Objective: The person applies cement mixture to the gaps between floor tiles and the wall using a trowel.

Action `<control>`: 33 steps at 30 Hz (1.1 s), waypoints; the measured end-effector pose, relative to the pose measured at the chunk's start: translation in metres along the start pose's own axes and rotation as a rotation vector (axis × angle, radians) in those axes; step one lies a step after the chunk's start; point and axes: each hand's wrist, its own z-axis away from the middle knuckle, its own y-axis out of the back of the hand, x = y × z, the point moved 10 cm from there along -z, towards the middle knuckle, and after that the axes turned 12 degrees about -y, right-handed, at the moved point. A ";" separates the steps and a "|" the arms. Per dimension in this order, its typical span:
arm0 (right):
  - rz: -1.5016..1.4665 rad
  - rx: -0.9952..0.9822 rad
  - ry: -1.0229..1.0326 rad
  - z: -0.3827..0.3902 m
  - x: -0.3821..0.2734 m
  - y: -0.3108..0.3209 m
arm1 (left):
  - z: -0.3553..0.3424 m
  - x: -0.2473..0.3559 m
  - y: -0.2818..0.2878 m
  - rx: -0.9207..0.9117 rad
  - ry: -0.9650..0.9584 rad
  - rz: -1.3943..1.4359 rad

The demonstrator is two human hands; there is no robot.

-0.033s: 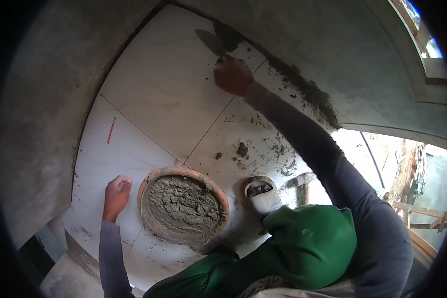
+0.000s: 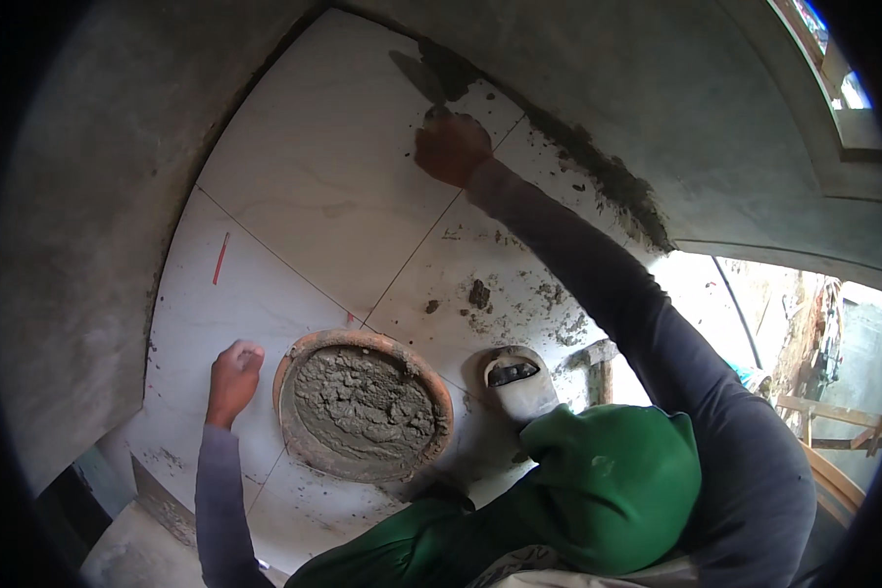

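Note:
My right hand reaches far across the white floor tiles, closed round the handle of a pointing trowel. The trowel's blade lies low over the tile, beside dark wet mortar along the foot of the far wall. At the left, my left hand is curled closed over a tile, with nothing visible in it. Just to its right stands a round clay-coloured basin filled with grey wet mortar. The hand and the basin's rim are apart.
A thin red pencil lies on the left tile. Mortar crumbs dot the tiles right of centre. My foot in a pale shoe and a hammer are right of the basin. Grey walls enclose the left and far sides.
My right hand and the trowel have shifted very slightly, the hand a little to the left. My left hand has barely moved.

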 end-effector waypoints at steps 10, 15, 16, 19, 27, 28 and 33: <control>0.215 -0.041 0.057 0.010 0.068 -0.039 | -0.064 -0.052 -0.044 0.063 0.061 -0.454; -0.115 0.184 -0.144 0.066 0.135 0.002 | -0.059 -0.011 -0.030 -0.038 0.073 -0.474; -0.098 0.179 -0.140 0.064 0.137 0.009 | -0.063 -0.006 -0.033 -0.060 0.102 -0.490; -0.195 0.131 -0.213 0.037 0.126 0.015 | -0.068 -0.015 -0.035 -0.083 0.107 -0.529; 0.517 0.091 0.354 -0.045 0.072 -0.012 | -0.086 0.004 -0.039 -0.129 0.096 -0.522; 0.501 0.094 0.378 -0.041 0.052 -0.014 | -0.078 -0.003 -0.035 -0.093 0.109 -0.536; 0.500 0.316 0.365 -0.024 0.099 -0.023 | -0.093 0.001 -0.045 -0.042 0.038 -0.553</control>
